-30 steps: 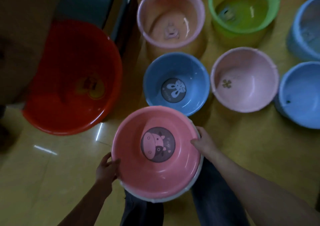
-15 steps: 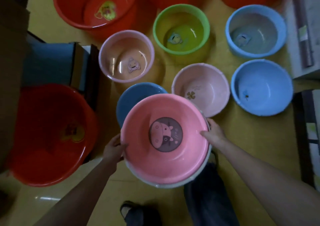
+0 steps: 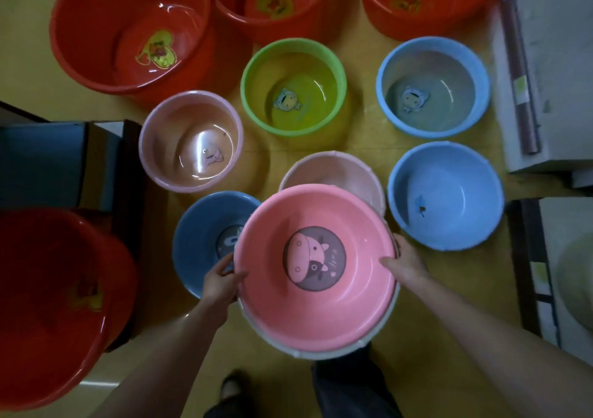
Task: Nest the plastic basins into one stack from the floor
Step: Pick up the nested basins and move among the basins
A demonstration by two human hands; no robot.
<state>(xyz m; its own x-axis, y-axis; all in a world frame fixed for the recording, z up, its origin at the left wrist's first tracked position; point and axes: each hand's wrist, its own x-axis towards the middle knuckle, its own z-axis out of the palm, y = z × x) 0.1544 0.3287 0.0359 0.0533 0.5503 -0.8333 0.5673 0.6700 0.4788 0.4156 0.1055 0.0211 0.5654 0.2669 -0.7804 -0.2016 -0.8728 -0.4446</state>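
Observation:
I hold a pink basin (image 3: 321, 308) with a cow sticker, nested inside a pale basin whose rim (image 3: 324, 352) shows beneath it. My left hand (image 3: 219, 284) grips the stack's left rim and my right hand (image 3: 406, 263) grips the right rim. The stack hangs above the floor, partly covering a dark blue basin (image 3: 199, 241) on the left and a pale pink basin (image 3: 333, 172) behind it.
On the yellow floor stand a translucent pink basin (image 3: 189, 141), a green one (image 3: 293, 87), two light blue ones (image 3: 433, 87) (image 3: 449, 196) and several big red tubs (image 3: 128, 29). A red tub (image 3: 54, 305) and dark furniture (image 3: 64, 161) sit left; white shelving (image 3: 552, 71) right.
The held stack has moved forward and to the right, now overlapping the dark blue and pale pink basins. My view has tilted up, showing more red tubs at the back.

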